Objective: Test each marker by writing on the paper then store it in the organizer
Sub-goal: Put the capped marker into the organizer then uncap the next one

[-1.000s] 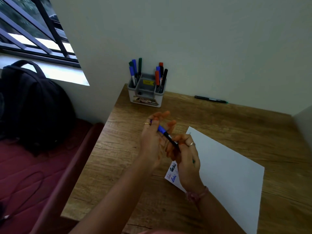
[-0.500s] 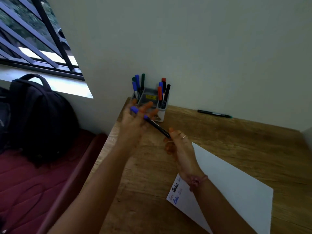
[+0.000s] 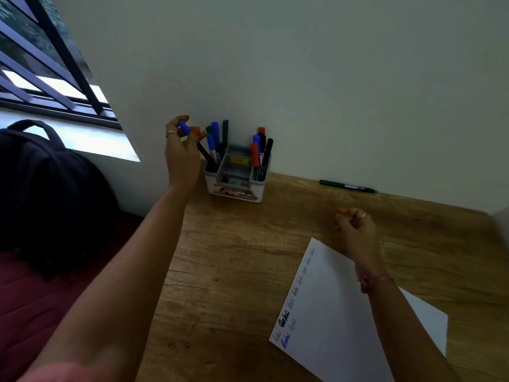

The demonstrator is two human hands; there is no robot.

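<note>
My left hand (image 3: 183,155) holds a blue-capped marker (image 3: 204,154) by its cap end, its black barrel slanting down into the left compartment of the grey organizer (image 3: 236,188). Several blue, green, red and black markers stand in the organizer's left and right compartments. My right hand (image 3: 355,230) hovers over the desk with fingers curled and nothing in it, just above the top corner of the white paper (image 3: 344,321). The paper carries handwritten test words along its left edge. A green-capped black marker (image 3: 347,186) lies by the wall.
The wooden desk (image 3: 234,271) meets the wall at the back. A dark backpack (image 3: 46,194) rests on a maroon seat (image 3: 33,307) to the left, under a barred window (image 3: 41,73). A white wall panel edges the desk at far right.
My left hand carried the blue-capped marker from above the paper up to the organizer. My right hand let go of it and drew back to the right.
</note>
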